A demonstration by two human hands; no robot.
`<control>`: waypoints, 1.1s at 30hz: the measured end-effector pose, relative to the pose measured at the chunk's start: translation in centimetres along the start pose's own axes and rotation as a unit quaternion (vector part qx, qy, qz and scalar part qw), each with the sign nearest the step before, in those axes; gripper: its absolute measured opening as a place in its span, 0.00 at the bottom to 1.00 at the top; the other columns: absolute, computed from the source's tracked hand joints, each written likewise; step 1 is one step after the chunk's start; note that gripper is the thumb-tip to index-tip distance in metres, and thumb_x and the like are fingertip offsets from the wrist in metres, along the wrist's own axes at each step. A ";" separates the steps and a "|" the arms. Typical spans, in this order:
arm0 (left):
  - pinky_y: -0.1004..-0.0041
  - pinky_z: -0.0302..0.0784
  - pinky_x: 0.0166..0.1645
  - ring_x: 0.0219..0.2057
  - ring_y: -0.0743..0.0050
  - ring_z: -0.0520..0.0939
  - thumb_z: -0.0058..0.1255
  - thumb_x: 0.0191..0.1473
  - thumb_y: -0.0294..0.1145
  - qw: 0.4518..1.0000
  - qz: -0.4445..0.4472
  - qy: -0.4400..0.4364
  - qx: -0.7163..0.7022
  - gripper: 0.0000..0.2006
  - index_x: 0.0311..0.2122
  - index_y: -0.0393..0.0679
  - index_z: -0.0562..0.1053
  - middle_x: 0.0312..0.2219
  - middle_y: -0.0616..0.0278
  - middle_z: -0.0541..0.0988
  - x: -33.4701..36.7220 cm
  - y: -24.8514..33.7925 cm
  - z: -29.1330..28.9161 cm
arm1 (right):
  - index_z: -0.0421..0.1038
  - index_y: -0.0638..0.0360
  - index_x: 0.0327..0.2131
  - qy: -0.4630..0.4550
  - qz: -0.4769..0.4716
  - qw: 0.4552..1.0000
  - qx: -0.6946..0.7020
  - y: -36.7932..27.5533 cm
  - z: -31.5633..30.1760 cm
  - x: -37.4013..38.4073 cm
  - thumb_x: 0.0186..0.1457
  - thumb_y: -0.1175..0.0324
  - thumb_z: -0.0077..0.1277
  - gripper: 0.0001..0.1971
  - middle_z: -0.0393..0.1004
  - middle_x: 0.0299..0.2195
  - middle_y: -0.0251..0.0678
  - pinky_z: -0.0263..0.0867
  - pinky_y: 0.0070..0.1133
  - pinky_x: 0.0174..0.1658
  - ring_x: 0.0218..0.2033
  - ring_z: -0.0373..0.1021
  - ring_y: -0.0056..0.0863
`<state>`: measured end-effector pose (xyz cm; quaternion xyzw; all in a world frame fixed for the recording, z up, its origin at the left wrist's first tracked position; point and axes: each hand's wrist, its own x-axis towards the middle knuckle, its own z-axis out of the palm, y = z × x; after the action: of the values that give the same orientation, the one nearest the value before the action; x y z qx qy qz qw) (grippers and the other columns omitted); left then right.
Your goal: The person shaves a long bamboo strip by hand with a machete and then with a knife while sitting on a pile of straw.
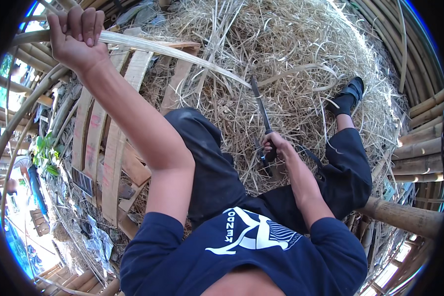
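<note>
My left hand (79,39) is raised at the upper left, its fingers wrapped round a long pale bamboo strip (172,51). From there the strip slants down to the right, towards the tip of a long dark-bladed knife (261,106). In my right hand (276,145), low between my knees, the knife's handle is gripped with the blade pointing up and away. Strip and blade meet or overlap near the tip; whether they touch I cannot tell. A thin curled sliver (301,72) arcs off to the right of the blade.
Heaped bamboo shavings (281,34) cover the ground around my legs. Wooden slats (114,165) lie to the left, near a green leafy plant (45,153). Stacked bamboo poles (419,148) line the right side. Another person (32,182) is at the far left edge.
</note>
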<state>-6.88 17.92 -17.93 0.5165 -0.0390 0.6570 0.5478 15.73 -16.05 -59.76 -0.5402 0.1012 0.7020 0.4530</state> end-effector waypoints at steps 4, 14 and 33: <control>0.78 0.39 0.15 0.08 0.83 0.44 0.34 0.60 0.40 0.999 -0.011 0.038 0.026 0.20 0.16 0.51 0.52 0.09 0.73 0.47 0.3 -0.4 -4.5 | 0.59 0.57 0.18 -0.085 0.064 0.992 0.070 0.0 -0.9 0.7 0.40 0.77 0.43 0.05 0.53 0.10 0.28 0.51 0.20 0.15 0.08 0.49 0.20; 0.76 0.39 0.16 0.10 0.82 0.45 0.38 0.59 0.38 0.979 -0.009 0.167 0.112 0.22 0.15 0.52 0.48 0.10 0.72 0.46 -0.7 0.0 -1.0 | 0.69 0.67 0.20 0.348 -0.329 0.786 -0.391 1.7 10.4 -2.3 0.40 0.68 0.51 0.09 0.71 0.16 0.42 0.65 0.26 0.24 0.15 0.66 0.30; 0.75 0.41 0.17 0.10 0.80 0.44 0.29 0.58 0.34 0.969 -0.002 0.165 0.181 0.19 0.15 0.49 0.48 0.10 0.69 0.47 -0.6 1.1 -0.8 | 0.73 0.71 0.29 0.386 -0.161 0.745 -0.519 3.4 -0.8 0.5 0.43 0.60 0.45 0.19 0.75 0.28 0.53 0.68 0.32 0.37 0.30 0.73 0.46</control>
<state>-8.38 17.55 -18.20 0.4917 0.1729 0.7280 0.4453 13.76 -18.22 -61.70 -0.9250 -0.2016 0.2942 0.1313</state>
